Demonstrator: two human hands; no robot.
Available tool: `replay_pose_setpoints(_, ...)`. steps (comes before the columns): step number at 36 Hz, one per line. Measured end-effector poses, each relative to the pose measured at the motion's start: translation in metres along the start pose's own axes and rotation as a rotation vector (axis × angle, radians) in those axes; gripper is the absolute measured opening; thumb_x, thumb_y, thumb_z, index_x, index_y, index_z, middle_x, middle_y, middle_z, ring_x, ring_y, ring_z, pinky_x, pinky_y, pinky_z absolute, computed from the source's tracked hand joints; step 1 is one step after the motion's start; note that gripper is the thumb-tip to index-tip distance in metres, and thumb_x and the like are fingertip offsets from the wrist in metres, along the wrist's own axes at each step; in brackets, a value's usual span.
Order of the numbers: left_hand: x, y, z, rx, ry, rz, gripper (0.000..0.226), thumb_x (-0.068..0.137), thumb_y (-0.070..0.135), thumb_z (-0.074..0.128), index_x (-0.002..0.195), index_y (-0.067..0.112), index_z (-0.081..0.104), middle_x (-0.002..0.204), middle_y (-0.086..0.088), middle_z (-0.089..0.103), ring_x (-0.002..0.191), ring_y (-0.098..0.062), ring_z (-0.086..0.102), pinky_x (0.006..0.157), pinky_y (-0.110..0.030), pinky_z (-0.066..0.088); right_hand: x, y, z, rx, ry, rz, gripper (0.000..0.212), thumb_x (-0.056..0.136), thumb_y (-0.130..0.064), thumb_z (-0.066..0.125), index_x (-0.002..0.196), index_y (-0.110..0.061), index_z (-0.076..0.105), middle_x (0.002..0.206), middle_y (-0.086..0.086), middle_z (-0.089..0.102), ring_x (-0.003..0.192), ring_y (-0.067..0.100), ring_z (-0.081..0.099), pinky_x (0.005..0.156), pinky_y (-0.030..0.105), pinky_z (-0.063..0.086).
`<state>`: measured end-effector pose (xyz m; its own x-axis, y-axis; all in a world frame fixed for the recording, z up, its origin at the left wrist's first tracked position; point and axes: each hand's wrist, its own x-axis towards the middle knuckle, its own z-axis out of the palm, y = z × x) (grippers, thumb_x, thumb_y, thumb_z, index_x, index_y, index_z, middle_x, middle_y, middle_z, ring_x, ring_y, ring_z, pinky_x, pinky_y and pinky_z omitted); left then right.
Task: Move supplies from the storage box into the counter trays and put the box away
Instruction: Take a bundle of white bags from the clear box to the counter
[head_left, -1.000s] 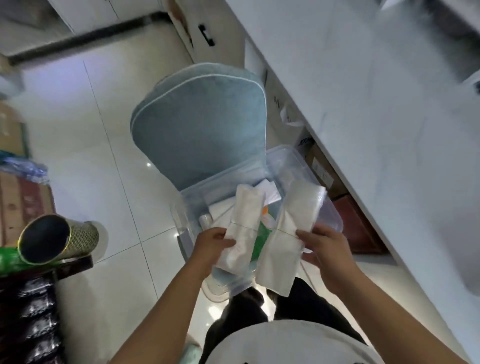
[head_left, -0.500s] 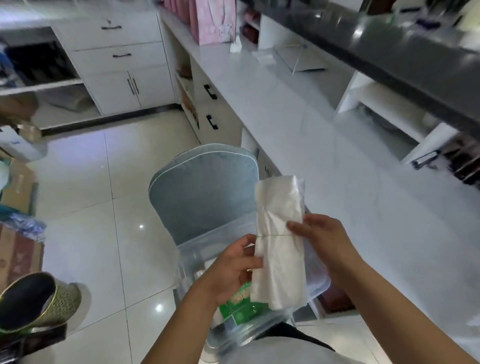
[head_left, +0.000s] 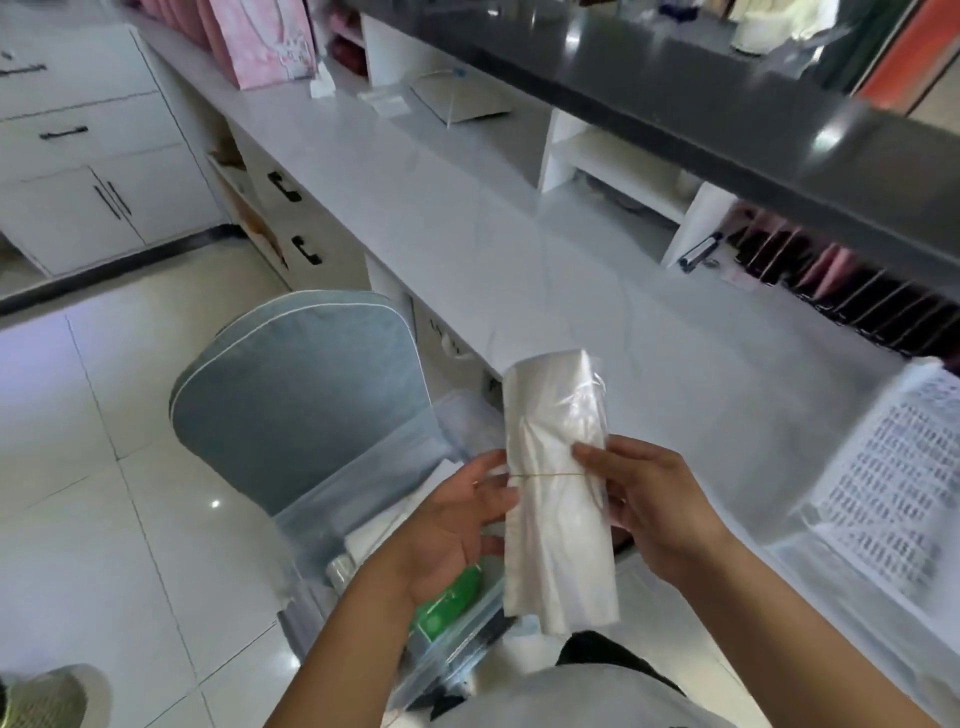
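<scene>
A bundle of clear plastic bags (head_left: 558, 499), bound by a thin rubber band, is upright between my hands above the box. My right hand (head_left: 649, 499) grips its right side at the band, thumb across the front. My left hand (head_left: 457, 519) touches its left edge with fingers spread and nearly straight. Below them the clear plastic storage box (head_left: 363, 488) rests on a grey-blue chair (head_left: 296, 395); it holds white packets and a green packet (head_left: 449, 603). A clear counter tray (head_left: 878, 467) with a printed sheet sits on the white counter (head_left: 519, 244) at right.
A dark upper counter (head_left: 727, 119) overhangs white shelves. Pink bags (head_left: 265, 36) stand at the counter's far end. Slotted dividers (head_left: 857, 291) with dark and pink items sit under the overhang. White drawers and cabinets line the left; tiled floor lies beyond the chair.
I held two bundles over the box; they came together into one stack and rose. My view lifted from the box to the counter. My left hand loosened to a spread touch.
</scene>
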<state>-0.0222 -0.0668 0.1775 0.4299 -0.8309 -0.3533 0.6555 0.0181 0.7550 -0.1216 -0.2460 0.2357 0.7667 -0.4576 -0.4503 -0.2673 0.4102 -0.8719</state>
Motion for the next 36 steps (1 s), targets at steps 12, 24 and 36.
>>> replay_pose_setpoints(12,0.031,-0.023,0.142,0.407,-0.045,0.097,0.065,0.076,0.024,0.084,0.131,0.042,0.055,0.123,0.002,0.07,0.111,-0.022,0.068,0.081,-0.034,0.058,-0.068,-0.017,-0.095,0.328,0.191,-0.14,0.009,0.084,-0.006,0.071,0.082,0.003,0.074,0.077,0.017,0.074,0.059,0.024,0.071,0.045,0.026,0.053)
replay_pose_setpoints(24,0.061,-0.149,0.298,0.514,-0.112,-0.04,0.065,0.077,0.015,0.082,0.133,0.034,0.056,0.124,-0.006,0.069,0.113,-0.028,0.067,0.091,-0.043,0.056,-0.153,0.016,-0.266,0.721,0.324,-0.026,0.016,0.086,-0.005,0.067,0.097,0.005,0.072,0.091,0.024,0.074,0.079,0.039,0.073,0.065,0.045,0.061)
replay_pose_setpoints(36,0.087,-0.183,0.394,0.429,-0.371,-0.146,0.064,0.085,0.004,0.069,0.142,0.022,0.048,0.136,-0.02,0.058,0.122,-0.037,0.058,0.094,-0.043,0.052,-0.225,0.016,-0.399,0.368,0.304,-0.165,0.049,0.07,-0.017,0.084,0.115,-0.025,0.065,0.108,0.013,0.073,0.089,0.028,0.074,0.076,0.044,0.062)
